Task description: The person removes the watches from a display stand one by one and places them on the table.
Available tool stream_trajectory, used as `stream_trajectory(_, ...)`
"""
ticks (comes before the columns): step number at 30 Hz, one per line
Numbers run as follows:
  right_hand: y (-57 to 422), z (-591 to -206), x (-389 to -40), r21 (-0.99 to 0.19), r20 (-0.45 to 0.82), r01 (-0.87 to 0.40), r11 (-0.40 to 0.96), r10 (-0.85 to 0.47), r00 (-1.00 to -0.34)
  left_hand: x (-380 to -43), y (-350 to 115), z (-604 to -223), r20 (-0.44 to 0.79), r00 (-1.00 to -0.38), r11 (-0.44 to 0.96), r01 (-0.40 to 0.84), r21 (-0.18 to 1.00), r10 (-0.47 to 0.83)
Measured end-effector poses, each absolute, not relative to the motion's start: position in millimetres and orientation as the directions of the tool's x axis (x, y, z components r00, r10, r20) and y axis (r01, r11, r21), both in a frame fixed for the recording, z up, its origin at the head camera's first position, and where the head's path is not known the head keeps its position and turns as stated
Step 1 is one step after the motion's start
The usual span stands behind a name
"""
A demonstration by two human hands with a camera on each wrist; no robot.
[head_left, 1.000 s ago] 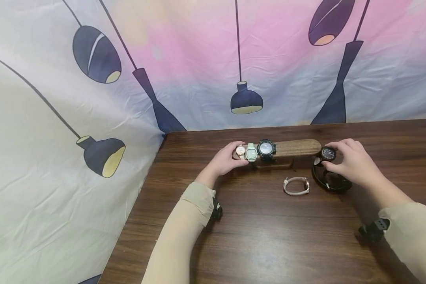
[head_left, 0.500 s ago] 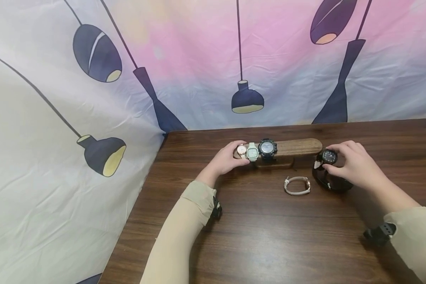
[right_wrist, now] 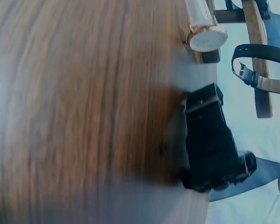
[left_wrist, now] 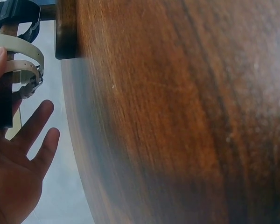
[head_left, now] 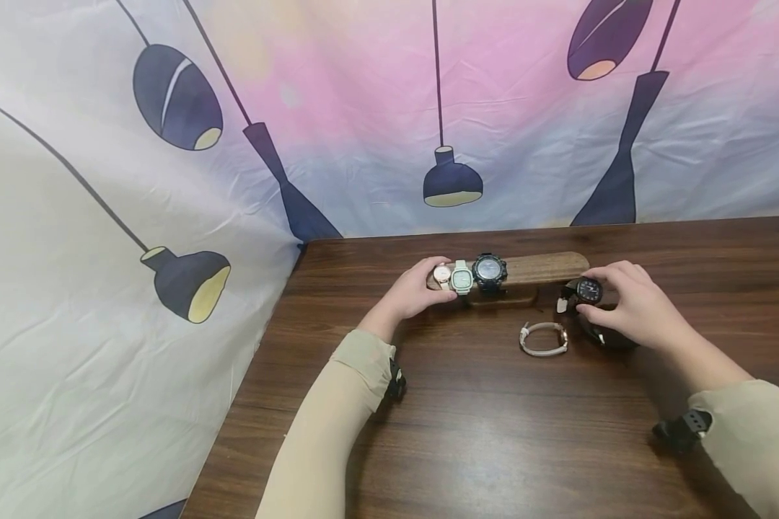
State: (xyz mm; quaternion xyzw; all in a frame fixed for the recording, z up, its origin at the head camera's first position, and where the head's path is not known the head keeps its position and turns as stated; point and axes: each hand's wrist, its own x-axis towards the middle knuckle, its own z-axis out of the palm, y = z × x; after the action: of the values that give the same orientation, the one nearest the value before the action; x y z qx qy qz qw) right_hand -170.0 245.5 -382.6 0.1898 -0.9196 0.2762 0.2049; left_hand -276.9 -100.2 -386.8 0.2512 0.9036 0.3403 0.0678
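Observation:
A wooden watch stand [head_left: 545, 268] carries three watches: a small white-strapped watch [head_left: 441, 274], a pale green square watch [head_left: 461, 278] and a chunky black watch [head_left: 489, 269]. Around the stand's left end my left hand [head_left: 410, 292] grips with thumb and forefinger; in the left wrist view two of its fingers [left_wrist: 33, 123] stick out free. My right hand [head_left: 636, 299] pinches a black-dialled watch [head_left: 588, 290] in front of the stand's right end. Its dark strap [right_wrist: 259, 51] hangs as a buckled loop with a tan lining in the right wrist view.
A white-strapped watch with a rose-gold case [head_left: 544, 340] stands on its side on the brown table [head_left: 480, 432]. Another black watch [right_wrist: 210, 140] lies beneath my right hand, partly covered in the head view. A printed cloth [head_left: 363, 166] hangs behind.
My right hand has carried the black-dialled watch a little left and toward me, closer to the white-strapped watch on the table. The left hand keeps its place on the stand.

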Motion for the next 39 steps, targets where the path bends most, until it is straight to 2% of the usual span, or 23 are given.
stream_trajectory(23, 186, -395, -179, -0.530, 0.412, -0.477, 0.701, -0.279, -0.868, -276, -100, -386, 0.045, -0.864, 0.647, 0.409, 0.644, 0.502)
stream_trajectory(33, 172, -406, -179, -0.517, 0.438, -0.527, 0.675, -0.321, -0.840, -276, -99, -385, 0.042, -0.865, 0.658, 0.412, 0.631, 0.501)
stream_trajectory(39, 167, -406, -179, -0.516, 0.404, -0.535, 0.668, -0.361, -0.841, -276, -99, -384, 0.040, -0.866, 0.663, 0.411, 0.625, 0.499)
